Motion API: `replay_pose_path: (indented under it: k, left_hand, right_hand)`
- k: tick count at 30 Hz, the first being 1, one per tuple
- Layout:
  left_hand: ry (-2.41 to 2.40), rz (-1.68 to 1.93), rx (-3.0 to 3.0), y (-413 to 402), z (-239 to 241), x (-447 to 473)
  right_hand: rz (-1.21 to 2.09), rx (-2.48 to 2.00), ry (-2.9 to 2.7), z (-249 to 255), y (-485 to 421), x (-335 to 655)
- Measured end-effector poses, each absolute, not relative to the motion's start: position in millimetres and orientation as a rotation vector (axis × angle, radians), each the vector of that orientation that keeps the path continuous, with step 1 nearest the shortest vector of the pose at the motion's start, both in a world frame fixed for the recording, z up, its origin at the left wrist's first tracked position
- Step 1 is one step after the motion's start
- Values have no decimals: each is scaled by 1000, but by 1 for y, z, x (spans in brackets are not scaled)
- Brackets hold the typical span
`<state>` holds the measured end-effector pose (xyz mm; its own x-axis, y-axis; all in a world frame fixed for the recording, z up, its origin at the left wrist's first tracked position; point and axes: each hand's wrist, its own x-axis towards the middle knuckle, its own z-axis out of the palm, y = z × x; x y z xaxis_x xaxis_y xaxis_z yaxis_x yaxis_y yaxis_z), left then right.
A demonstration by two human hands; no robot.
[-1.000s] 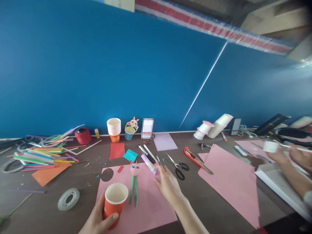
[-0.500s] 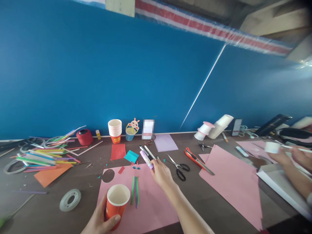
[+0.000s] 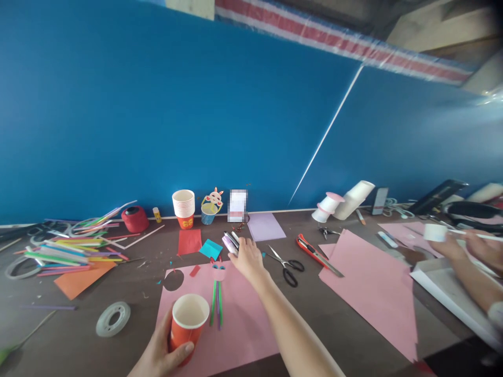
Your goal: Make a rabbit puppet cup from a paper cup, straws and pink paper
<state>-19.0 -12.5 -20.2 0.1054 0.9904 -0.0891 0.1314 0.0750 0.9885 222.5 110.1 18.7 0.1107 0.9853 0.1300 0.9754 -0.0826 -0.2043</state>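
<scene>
An upright orange-red paper cup (image 3: 187, 331) stands at the near edge of the pink sheet, with my left hand (image 3: 165, 343) wrapped round its lower left side. Beyond the sheet, my right hand (image 3: 248, 259) is closed over several pens (image 3: 230, 242), one of them light purple; its fingertips are partly hidden. Between my hands lies a small pink paper face (image 3: 218, 270) with blue eyes and red horns. Below it are green and purple straws (image 3: 217, 309). The pink sheet (image 3: 247, 335) lies under these pieces and has a dark round spot at its upper left.
Scissors (image 3: 286, 266) and a red utility knife (image 3: 317, 254) lie right of my right hand. Stacked cups (image 3: 184, 209) and a decorated blue cup (image 3: 209, 213) stand by the wall. Straws (image 3: 74, 251) and tape (image 3: 113, 319) lie left. Another person's hands (image 3: 456, 251) are at far right.
My right hand has moved slightly away from me and to the left, and the pens have shifted with it. My left hand still holds the cup in the same place.
</scene>
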Motion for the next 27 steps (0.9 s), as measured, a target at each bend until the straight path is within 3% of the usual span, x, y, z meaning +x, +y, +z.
replay_pose_path:
  k: [15,27]
  left_hand:
    - [1244,1015,1268,-14,-16,-17]
    - [1238,1003,1296,-14,-22,-20]
  right_hand:
    - [84,-2286,-1868,15,124,225]
    - [18,-1999,-1935,28,80,221]
